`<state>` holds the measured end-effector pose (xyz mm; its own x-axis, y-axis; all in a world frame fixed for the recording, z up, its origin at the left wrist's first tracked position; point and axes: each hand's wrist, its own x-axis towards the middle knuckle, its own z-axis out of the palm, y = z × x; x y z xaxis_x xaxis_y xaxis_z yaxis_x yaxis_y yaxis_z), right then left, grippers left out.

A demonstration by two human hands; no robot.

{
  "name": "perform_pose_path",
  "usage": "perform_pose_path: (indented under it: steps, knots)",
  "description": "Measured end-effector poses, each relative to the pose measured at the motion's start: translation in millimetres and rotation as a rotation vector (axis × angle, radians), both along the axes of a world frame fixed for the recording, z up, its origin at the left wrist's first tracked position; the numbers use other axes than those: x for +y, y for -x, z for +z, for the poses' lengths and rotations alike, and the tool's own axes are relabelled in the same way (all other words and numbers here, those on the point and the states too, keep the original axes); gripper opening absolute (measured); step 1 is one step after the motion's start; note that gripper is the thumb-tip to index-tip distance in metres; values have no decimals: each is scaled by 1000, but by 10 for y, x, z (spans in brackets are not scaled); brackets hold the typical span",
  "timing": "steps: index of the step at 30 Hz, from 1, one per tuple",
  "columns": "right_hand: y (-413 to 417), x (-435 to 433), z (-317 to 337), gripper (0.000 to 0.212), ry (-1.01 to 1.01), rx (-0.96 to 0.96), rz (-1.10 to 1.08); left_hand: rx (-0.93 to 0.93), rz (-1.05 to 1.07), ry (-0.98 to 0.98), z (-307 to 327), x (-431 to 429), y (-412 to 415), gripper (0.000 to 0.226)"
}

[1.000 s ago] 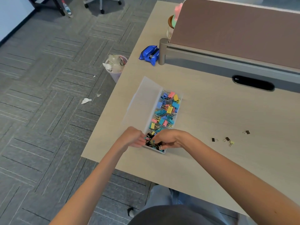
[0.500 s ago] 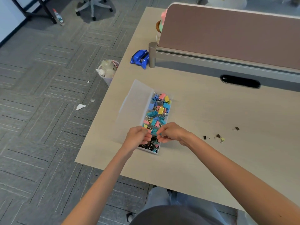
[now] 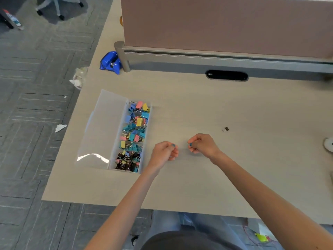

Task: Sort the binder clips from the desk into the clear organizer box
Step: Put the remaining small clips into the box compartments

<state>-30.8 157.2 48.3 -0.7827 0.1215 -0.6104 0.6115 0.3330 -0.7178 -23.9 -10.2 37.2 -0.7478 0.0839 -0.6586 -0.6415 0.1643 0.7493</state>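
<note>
Left hand: Your left hand [image 3: 164,150] is over bare desktop just right of the box's near end, fingers curled in toward the thumb. A teal spot shows at a fingertip; you cannot tell whether anything is pinched.
Right hand: Your right hand [image 3: 202,145] is beside the left with a small gap between them, fingers curled the same way. Whether it holds a clip cannot be told.
Organizer box: The clear organizer box [image 3: 150,114] lies lengthwise away from you, left of both hands. Its lid [image 3: 102,129] is folded flat to the left, close to the desk's left edge.
Sorted clips: Coloured binder clips [image 3: 134,130] fill the far compartments; dark ones sit in the nearest.
Loose clip: One black binder clip [image 3: 226,129] lies alone on the desk [image 3: 180,186], right of and beyond your right hand.
Open room: Bare surface runs from your hands to the near edge, and right toward a white round object [image 3: 329,144] cut off by the frame.
Far boundary: The divider panel [image 3: 216,24] and its grey rail close off the back, with a dark cable slot [image 3: 226,75] before it and a blue object [image 3: 110,63] at its left end.
</note>
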Motion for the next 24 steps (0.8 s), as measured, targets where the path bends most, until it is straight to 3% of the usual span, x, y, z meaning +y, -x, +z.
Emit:
perform_pose_path:
  steps: [4, 8, 13, 18, 24]
  knots:
    - [-54, 417, -159, 27, -185, 53, 16, 84, -17, 107, -183, 349, -43, 19]
    - [-116, 755, -287, 26, -443, 160, 171, 300, -164, 372, -337, 580, -99, 18]
    - [-129, 930, -459, 24, -517, 150, 298, 410, -273, 618, -443, 863, -90, 24]
    - [-63, 868, -535, 35, -630, 143, 351, 467, -406, 767, -496, 1070, -13, 31]
    - [-13, 813, -578, 18, -706, 167, 368, 484, -519, 859, -530, 1139, 82, 21]
